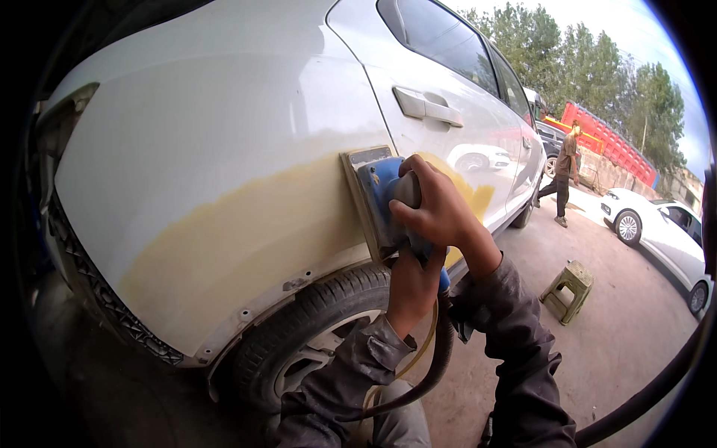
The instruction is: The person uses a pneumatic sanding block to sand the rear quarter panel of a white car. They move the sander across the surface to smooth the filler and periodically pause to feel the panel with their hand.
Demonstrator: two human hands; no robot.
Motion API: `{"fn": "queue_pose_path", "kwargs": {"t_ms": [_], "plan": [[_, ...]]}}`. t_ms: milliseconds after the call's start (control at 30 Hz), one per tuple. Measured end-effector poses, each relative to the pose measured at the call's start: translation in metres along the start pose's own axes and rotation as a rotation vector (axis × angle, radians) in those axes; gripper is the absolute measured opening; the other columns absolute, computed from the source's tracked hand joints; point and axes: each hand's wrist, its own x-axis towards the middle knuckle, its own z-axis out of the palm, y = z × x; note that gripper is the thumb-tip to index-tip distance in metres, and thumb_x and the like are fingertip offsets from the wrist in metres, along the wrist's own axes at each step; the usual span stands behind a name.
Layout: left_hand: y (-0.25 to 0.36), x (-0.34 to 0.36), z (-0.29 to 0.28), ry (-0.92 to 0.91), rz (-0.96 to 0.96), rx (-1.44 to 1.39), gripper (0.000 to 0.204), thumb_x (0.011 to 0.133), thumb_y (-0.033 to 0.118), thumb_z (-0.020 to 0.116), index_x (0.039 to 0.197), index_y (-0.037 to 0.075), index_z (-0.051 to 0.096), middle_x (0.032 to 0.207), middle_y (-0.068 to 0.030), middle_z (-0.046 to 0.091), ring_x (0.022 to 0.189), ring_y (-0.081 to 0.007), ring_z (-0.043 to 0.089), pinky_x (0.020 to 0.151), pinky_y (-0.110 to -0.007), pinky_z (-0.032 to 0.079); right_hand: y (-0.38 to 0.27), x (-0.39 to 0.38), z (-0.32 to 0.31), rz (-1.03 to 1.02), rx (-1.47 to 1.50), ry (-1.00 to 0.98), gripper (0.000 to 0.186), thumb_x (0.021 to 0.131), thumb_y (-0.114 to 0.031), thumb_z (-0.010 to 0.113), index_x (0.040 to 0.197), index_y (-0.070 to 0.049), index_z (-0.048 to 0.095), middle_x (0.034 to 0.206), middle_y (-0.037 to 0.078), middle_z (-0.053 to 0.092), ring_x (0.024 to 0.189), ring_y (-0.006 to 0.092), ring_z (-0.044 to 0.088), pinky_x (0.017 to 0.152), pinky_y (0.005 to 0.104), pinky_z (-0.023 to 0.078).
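Both hands clamp the blue rectangular-pad sander (pixel 385 201): your right hand (pixel 441 213) wraps its top, your left hand (pixel 411 287) cups below. Its pad lies flat on yellow filler (pixel 239 231) of the white car's rear quarter panel (pixel 187 127). Sanding appears mid-pass; next stroke calls for even pressure.

Soft daylight, fisheye-bent, dark-vignetted edges.

Head-mounted fisheye view, facing down and forward, close above both hands (pixel 429 239) gripping the sander (pixel 381 196) against the car panel (pixel 209 172).
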Motion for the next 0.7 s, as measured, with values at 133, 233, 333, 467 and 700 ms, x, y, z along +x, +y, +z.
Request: {"fn": "queue_pose_path", "kwargs": {"t_ms": [133,233,333,467,700], "plan": [[0.010,0.001,-0.009,0.076,-0.015,-0.131,0.062,0.096,0.047,0.064,0.115,-0.011,0.050,0.087,-0.0202,0.067,0.079,-0.0317,0.067,0.071,-0.041,0.050,-0.014,0.004,0.012,0.078,-0.038,0.038,0.052,0.074,-0.027,0.072,0.112,0.003,0.051,0.093,0.027,0.060,0.087,0.0412,0.061,0.080,0.0442,0.049],[0.008,-0.012,-0.015,0.061,-0.007,-0.117,0.059,0.096,0.046,0.064,0.112,-0.010,0.051,0.084,-0.0166,0.066,0.076,-0.0269,0.066,0.069,-0.039,0.050,-0.021,-0.009,0.013,0.059,-0.032,0.059,0.053,0.075,-0.027,0.071,0.113,0.004,0.051,0.093,0.027,0.060,0.086,0.0425,0.060,0.079,0.0456,0.048],[0.001,-0.016,-0.012,0.041,0.011,-0.097,0.057,0.097,0.046,0.064,0.111,-0.008,0.052,0.084,-0.0152,0.066,0.075,-0.0259,0.066,0.068,-0.038,0.050,-0.023,-0.011,0.012,0.041,-0.007,0.038,0.053,0.075,-0.027,0.071,0.113,0.004,0.051,0.092,0.028,0.060,0.086,0.0424,0.060,0.078,0.0460,0.048],[0.018,-0.007,-0.023,0.034,-0.024,-0.137,0.056,0.098,0.046,0.061,0.118,-0.005,0.054,0.097,-0.0115,0.067,0.082,-0.0199,0.067,0.072,-0.033,0.051,-0.030,0.004,0.012,0.059,-0.038,0.001,0.052,0.075,-0.026,0.071,0.112,0.003,0.051,0.090,0.027,0.060,0.083,0.0414,0.061,0.075,0.0459,0.048],[0.004,-0.023,-0.016,0.042,-0.030,-0.091,0.058,0.099,0.048,0.059,0.123,-0.005,0.054,0.104,-0.0102,0.067,0.088,-0.0177,0.068,0.075,-0.030,0.052,-0.034,-0.009,0.010,0.053,-0.026,-0.028,0.052,0.074,-0.027,0.071,0.110,0.003,0.051,0.083,0.025,0.060,0.077,0.0411,0.060,0.072,0.0457,0.048]]}}
